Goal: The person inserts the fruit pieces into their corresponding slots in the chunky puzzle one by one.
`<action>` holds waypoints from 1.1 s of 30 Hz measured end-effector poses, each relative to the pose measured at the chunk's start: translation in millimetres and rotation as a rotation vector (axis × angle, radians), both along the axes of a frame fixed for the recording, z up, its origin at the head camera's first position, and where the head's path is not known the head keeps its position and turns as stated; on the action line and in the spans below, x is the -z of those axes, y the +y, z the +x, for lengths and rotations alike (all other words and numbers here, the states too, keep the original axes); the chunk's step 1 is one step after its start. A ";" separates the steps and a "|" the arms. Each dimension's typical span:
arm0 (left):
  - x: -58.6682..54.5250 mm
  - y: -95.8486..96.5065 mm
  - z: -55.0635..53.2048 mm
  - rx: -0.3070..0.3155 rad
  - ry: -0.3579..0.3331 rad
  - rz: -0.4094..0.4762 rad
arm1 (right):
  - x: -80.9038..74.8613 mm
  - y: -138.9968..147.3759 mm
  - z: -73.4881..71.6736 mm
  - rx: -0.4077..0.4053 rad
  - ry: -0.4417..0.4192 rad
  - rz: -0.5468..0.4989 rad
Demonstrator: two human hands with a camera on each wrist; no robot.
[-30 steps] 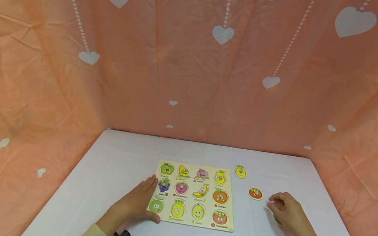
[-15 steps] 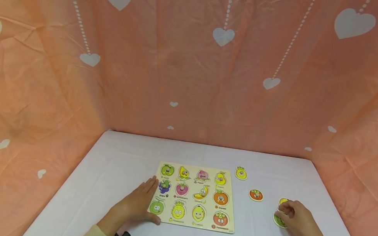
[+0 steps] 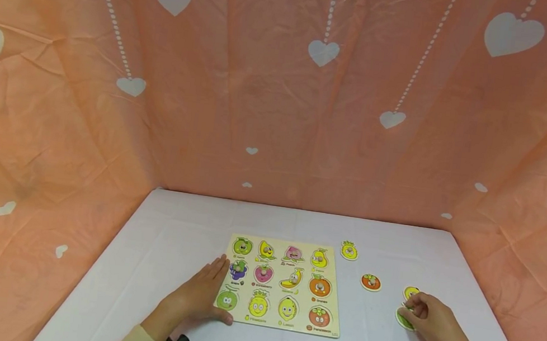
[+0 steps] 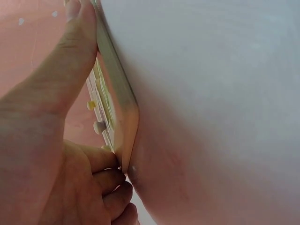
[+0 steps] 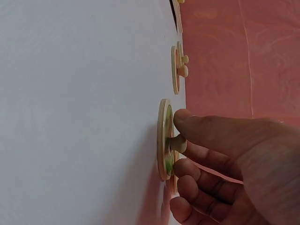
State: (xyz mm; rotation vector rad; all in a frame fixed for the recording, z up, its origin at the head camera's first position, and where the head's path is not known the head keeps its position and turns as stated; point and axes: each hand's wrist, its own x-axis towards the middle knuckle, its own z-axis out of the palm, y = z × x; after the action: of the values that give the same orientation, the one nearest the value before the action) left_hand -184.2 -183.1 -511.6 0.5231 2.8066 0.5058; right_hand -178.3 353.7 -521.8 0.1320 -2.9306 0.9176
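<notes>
A wooden fruit puzzle board (image 3: 276,288) lies on the white table, knobbed pieces in its upper two rows and only printed fruit in its bottom row. My left hand (image 3: 202,289) rests at its left edge, thumb along the near side and fingers beside the left rim, as the left wrist view (image 4: 70,93) shows close up. On the right, my right hand (image 3: 431,318) has thumb and curled fingers around the knob of a green round puzzle piece (image 3: 404,319). In the right wrist view the knob (image 5: 178,143) sits between thumb and fingers, the piece (image 5: 164,140) flat at the tabletop.
Behind the green piece is a yellow puzzle piece (image 3: 411,292), partly covered by the right hand. A red-orange persimmon piece (image 3: 370,283) and a pineapple piece (image 3: 349,250) lie between it and the board. Peach-coloured cloth (image 3: 280,109) with hearts encloses the table.
My right hand has moved slightly right and nearer, down to the green piece, uncovering it and the yellow one. My left hand and the board stay put.
</notes>
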 end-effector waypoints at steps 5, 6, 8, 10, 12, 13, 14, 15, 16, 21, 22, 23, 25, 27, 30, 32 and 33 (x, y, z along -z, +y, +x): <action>-0.5 0.2 1.0 -0.007 -0.003 0.001 | -0.2 2.1 2.5 0.003 -0.027 -0.007; -0.7 0.2 1.1 -0.007 -0.003 0.002 | -0.3 2.6 3.0 0.002 -0.030 -0.010; -1.1 0.2 1.3 -0.007 -0.002 0.000 | 0.0 3.8 3.7 -0.002 -0.031 -0.015; -1.4 0.3 1.4 -0.005 0.000 -0.002 | 0.1 5.1 4.0 -0.009 -0.032 -0.020; -1.4 0.3 1.3 -0.004 0.002 -0.002 | 0.1 6.6 4.0 -0.016 -0.037 -0.019; -1.3 0.3 1.4 -0.004 0.001 -0.003 | 0.0 7.4 3.8 -0.020 -0.041 -0.017; -1.4 0.3 1.5 -0.004 0.001 -0.003 | -0.4 8.1 3.5 -0.022 -0.045 -0.013; -1.4 0.3 1.5 -0.005 0.000 0.000 | -1.1 8.6 3.4 -0.025 -0.050 -0.010; -1.4 0.4 1.4 -0.005 0.000 0.001 | -1.8 9.2 3.3 -0.029 -0.053 -0.006; -1.1 0.4 1.3 -0.007 0.003 -0.001 | -3.7 11.2 2.9 -0.040 -0.068 -0.003; -1.0 0.5 1.4 -0.006 0.004 -0.003 | -3.6 11.6 2.9 -0.040 -0.069 -0.007; -0.9 0.5 1.3 -0.006 0.006 -0.003 | -3.4 12.0 2.7 -0.040 -0.071 -0.010; -0.9 0.6 1.7 -0.005 0.006 -0.003 | -3.4 12.6 2.5 -0.038 -0.072 -0.014; -1.0 0.7 1.8 -0.002 0.005 -0.002 | -4.0 13.0 2.0 -0.035 -0.074 -0.012; -2.9 1.1 2.2 0.001 0.006 0.002 | -5.2 13.6 0.9 -0.032 -0.082 -0.001; -3.4 1.2 1.8 0.001 0.007 -0.001 | -5.6 13.7 -0.1 -0.032 -0.085 0.006; -3.6 1.3 1.7 0.000 0.008 0.000 | -5.7 13.7 -0.4 -0.034 -0.086 0.009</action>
State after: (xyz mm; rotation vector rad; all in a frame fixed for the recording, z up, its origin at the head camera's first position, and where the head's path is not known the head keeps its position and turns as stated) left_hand -182.5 -181.9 -508.0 0.5261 2.8147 0.5047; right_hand -178.7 367.4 -516.0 0.1467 -3.0207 0.9373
